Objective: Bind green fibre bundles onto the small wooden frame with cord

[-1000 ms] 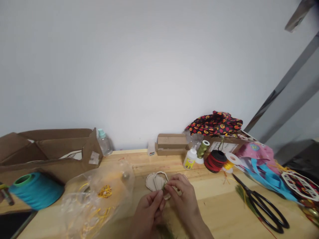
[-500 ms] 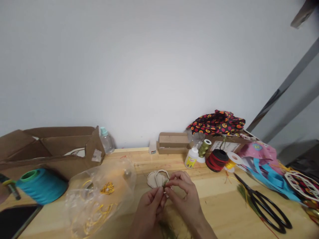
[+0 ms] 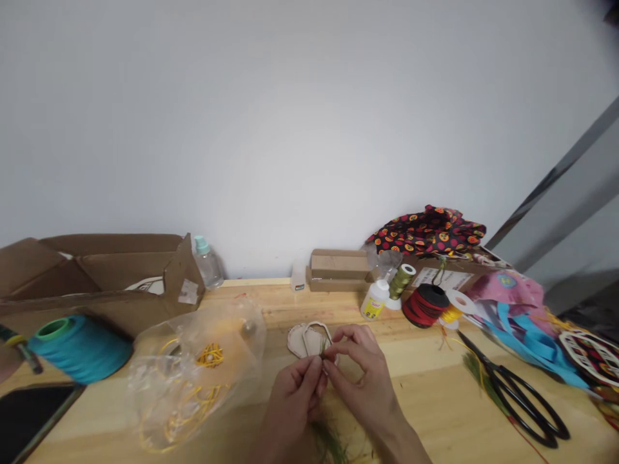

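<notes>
Pinching thin green fibres (image 3: 322,348) between their fingertips, the left hand (image 3: 293,401) and right hand (image 3: 362,380) close together just nearer than a pale cut-out shape (image 3: 298,341).

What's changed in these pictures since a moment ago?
Very little. The head camera turned slightly, shifting the whole bench in view. The left hand and right hand stayed together, fingers pinched beside the pale shaped cut-out, with no visible grasp or release. The green fibres still hang below them; the turquoise thread spool and black-handled scissors stayed put.
</notes>
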Demonstrator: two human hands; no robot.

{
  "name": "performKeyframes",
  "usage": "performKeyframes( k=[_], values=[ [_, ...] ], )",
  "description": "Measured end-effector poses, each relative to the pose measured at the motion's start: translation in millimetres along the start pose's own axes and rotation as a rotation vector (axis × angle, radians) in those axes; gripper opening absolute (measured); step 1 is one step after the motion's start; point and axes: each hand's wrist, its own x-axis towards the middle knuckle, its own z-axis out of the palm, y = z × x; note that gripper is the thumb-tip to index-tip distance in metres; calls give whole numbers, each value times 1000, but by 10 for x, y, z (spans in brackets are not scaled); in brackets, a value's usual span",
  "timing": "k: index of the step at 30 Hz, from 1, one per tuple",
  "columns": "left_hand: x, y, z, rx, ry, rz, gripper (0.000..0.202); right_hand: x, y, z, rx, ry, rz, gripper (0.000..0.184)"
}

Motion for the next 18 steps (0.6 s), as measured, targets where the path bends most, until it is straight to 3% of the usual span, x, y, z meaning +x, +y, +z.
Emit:
performKeyframes(
  k=[18],
  values=[
    [0,-18,10,3,-7,-6,42,27,-38,-46,-27,-52,5,12]
  ],
)
